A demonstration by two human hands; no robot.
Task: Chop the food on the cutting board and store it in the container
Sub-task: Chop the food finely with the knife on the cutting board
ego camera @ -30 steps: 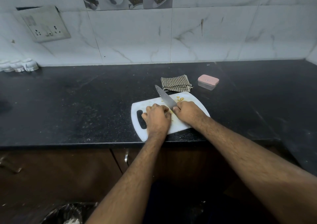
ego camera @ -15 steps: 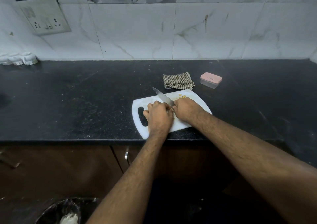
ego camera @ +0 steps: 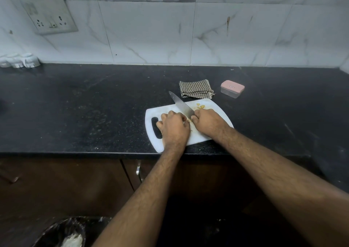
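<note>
Gripping the knife [ego camera: 181,105] by its handle, the right hand [ego camera: 206,123] has its fingers curled closed around it, knuckles up; the handle itself is hidden inside the fist. Left hand [ego camera: 174,126]: fingers curled under, knuckles raised, resting on the cutting board [ego camera: 202,138] just beside the blade, with pale yellow food [ego camera: 189,121] visible in the gap between the 2 hands; whether the fingertips pinch that food cannot be told. Both forearms enter from 6 o'clock and converge on the board.

Knife: broad steel blade, long axis running from the right fist toward 11 o'clock, tip pointing past the board's far edge over the countertop [ego camera: 85,105]. Whether the edge touches the board cannot be told.

Food: small pale yellow chopped pieces [ego camera: 201,106] lie on the far part of the board, at 1 o'clock from the blade.

Cutting board: white plastic, rounded corners, slot handle at its 9 o'clock end, long axis roughly 9 to 3 o'clock, near edge at the counter's front edge.

Container [ego camera: 232,88]: small clear box with a pink lid on, at 1 o'clock from the board, well apart from it. Folded checked cloth [ego camera: 195,88] lies between container and knife tip, just beyond the board.
</note>
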